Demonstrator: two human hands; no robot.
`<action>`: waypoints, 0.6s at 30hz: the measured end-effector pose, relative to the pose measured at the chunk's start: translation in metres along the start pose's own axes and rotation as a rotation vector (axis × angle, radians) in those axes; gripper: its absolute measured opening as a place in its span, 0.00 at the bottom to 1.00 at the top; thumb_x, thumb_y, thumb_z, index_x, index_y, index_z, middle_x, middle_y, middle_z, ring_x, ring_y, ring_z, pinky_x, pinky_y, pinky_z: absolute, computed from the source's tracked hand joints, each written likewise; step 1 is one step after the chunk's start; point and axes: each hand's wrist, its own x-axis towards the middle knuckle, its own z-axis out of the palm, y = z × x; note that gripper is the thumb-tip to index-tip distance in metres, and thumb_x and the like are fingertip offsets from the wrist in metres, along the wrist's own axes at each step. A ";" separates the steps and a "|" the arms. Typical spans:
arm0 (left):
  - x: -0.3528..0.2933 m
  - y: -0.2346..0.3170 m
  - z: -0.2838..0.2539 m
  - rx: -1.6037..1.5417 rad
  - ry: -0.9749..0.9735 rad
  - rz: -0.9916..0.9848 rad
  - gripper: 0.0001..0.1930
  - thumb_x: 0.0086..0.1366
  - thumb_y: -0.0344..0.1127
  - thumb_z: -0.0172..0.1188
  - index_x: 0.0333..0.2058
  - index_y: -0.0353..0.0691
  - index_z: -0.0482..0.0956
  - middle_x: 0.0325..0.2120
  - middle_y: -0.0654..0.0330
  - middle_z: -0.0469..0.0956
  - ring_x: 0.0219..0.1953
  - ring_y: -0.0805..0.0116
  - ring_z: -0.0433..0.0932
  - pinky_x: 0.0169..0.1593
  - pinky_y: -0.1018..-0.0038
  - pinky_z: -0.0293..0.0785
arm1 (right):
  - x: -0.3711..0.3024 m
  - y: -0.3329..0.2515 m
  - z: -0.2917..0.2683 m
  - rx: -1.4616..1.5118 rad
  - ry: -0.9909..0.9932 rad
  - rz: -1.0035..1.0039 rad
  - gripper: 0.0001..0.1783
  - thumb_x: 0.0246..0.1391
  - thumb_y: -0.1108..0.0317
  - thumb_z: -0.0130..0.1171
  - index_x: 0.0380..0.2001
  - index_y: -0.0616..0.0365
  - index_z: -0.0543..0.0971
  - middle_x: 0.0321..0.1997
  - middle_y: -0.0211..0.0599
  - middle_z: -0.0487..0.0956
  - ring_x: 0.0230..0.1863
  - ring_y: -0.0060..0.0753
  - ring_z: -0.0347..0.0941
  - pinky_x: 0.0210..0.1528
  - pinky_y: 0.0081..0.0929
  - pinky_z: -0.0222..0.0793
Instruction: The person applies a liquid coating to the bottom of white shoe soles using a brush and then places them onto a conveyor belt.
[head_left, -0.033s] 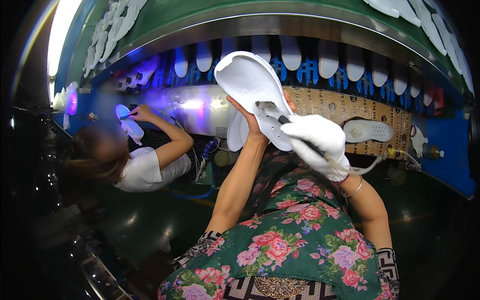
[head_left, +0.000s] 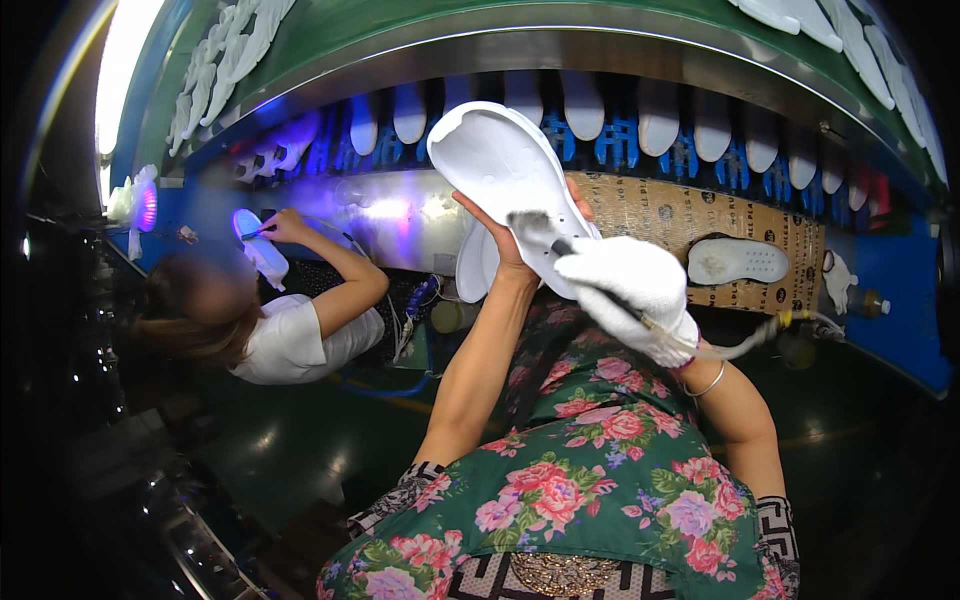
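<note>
My bare left hand (head_left: 503,240) supports a white shoe sole (head_left: 495,150) from beneath, its fingers wrapped around both edges. The hollow inner side of the sole faces up, with small holes toward the near end. In a white knit glove, my right hand (head_left: 635,295) grips a brush (head_left: 535,230) with a dark ferrule. Its greyish bristles touch the inside of the sole. A pale tube (head_left: 755,342) runs from the glove toward the right. Partly hidden behind my left wrist is another white sole (head_left: 474,265).
A perforated sole (head_left: 735,262) lies on a cardboard-covered bench (head_left: 640,200). Soles stand in blue racks (head_left: 615,140) under a metal-edged shelf (head_left: 600,48) holding white pieces. At left, a co-worker (head_left: 300,335) handles a sole (head_left: 262,255). A bottle (head_left: 872,303) lies far right.
My gloved hand and the brush have shifted slightly left and down the sole. The tube has swung a little. My left hand keeps its hold.
</note>
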 end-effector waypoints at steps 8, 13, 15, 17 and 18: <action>0.017 0.007 0.007 -0.176 -0.038 0.093 0.63 0.33 0.93 0.37 0.39 0.28 0.73 0.28 0.47 0.75 0.29 0.55 0.77 0.32 0.63 0.77 | -0.004 0.003 0.003 0.079 0.052 0.090 0.11 0.44 0.76 0.65 0.34 0.55 0.84 0.30 0.37 0.82 0.32 0.35 0.80 0.36 0.28 0.75; 0.021 0.014 -0.001 -0.302 -0.065 0.073 0.65 0.30 0.92 0.42 0.41 0.25 0.73 0.29 0.44 0.76 0.34 0.53 0.75 0.37 0.64 0.76 | -0.007 -0.002 0.004 0.265 0.019 0.169 0.08 0.43 0.75 0.68 0.31 0.57 0.84 0.31 0.37 0.83 0.33 0.34 0.80 0.37 0.26 0.75; 0.027 0.021 -0.003 -0.238 -0.202 0.033 0.65 0.30 0.92 0.43 0.42 0.25 0.73 0.31 0.44 0.76 0.34 0.53 0.75 0.37 0.64 0.76 | -0.005 0.008 0.003 0.191 0.083 0.223 0.09 0.45 0.76 0.66 0.33 0.58 0.84 0.31 0.37 0.83 0.33 0.33 0.80 0.37 0.26 0.74; 0.032 0.021 0.002 -0.231 -0.247 0.062 0.65 0.32 0.92 0.43 0.43 0.24 0.72 0.34 0.44 0.75 0.33 0.53 0.75 0.35 0.63 0.75 | -0.002 0.010 -0.003 0.146 0.032 0.158 0.10 0.46 0.77 0.64 0.35 0.56 0.83 0.31 0.38 0.82 0.31 0.34 0.79 0.36 0.27 0.74; 0.033 0.023 0.001 -0.202 -0.242 0.030 0.65 0.33 0.92 0.42 0.43 0.24 0.71 0.34 0.44 0.75 0.33 0.52 0.75 0.35 0.63 0.75 | -0.008 0.011 0.000 0.112 -0.029 0.052 0.11 0.45 0.77 0.64 0.35 0.56 0.83 0.31 0.39 0.82 0.31 0.35 0.79 0.35 0.26 0.74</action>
